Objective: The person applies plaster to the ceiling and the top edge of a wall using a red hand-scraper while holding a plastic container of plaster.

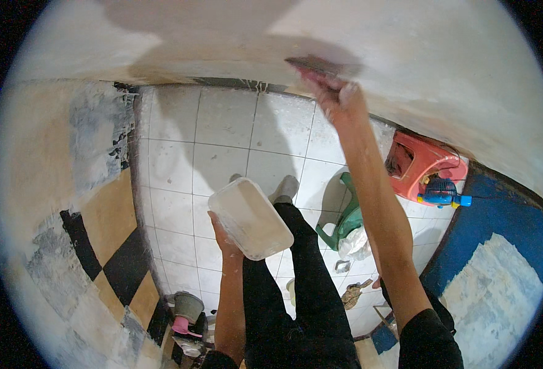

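Your left hand (222,237), low centre of the frame, has its grip closed under a white tub (248,216) tilted over the tiled floor (179,154); it could slip and spill if you lean. Upper centre right, your right hand (340,101) grips tight on a trowel (313,66) pressed to the plastered wall (437,67); uneven pressure could gouge it.
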Tool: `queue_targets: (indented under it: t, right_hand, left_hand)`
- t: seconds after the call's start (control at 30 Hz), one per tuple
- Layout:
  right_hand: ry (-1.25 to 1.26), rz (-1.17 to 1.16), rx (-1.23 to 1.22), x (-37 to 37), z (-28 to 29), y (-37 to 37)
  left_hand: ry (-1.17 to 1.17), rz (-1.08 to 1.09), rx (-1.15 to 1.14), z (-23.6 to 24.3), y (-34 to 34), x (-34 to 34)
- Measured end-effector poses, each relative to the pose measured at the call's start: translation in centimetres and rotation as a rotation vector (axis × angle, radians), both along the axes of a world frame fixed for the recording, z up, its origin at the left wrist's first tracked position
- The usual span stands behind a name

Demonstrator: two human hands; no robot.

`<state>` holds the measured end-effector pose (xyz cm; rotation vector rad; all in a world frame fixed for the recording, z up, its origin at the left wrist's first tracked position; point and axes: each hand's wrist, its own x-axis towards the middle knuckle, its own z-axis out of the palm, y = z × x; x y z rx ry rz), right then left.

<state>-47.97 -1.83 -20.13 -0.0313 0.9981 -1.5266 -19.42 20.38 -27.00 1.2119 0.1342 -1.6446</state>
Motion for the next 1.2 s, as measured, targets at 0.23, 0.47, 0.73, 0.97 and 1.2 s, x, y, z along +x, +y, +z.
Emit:
queue_targets:
  t: [0.23,0.47,0.73,0.97,1.2]
  right_hand:
    - [-0.281,-0.316,-0.141,3.2,11.3,4.6]
    - [-0.274,-0.250,0.137,2.8,1.3,1.3]
    - [-0.157,-0.403,-0.083,5.9,12.9,4.0]
    - [-0.255,-0.271,0.145,2.8,1.0,-0.9]
    - [-0.156,-0.297,-0.194,7.3,10.3,3.4]
  left_hand:
    - [0.058,-0.057,-0.025,0.6,0.9,1.2]
    - [0.145,-0.068,-0.044,0.8,0.9,1.8]
    - [0.209,-0.031,-0.024,-0.8,2.0,5.1]
    - [0.037,-0.076,0.002,2.9,0.2,2.9]
    - [-0.004,-0.068,0.004,1.9,1.3,5.5]
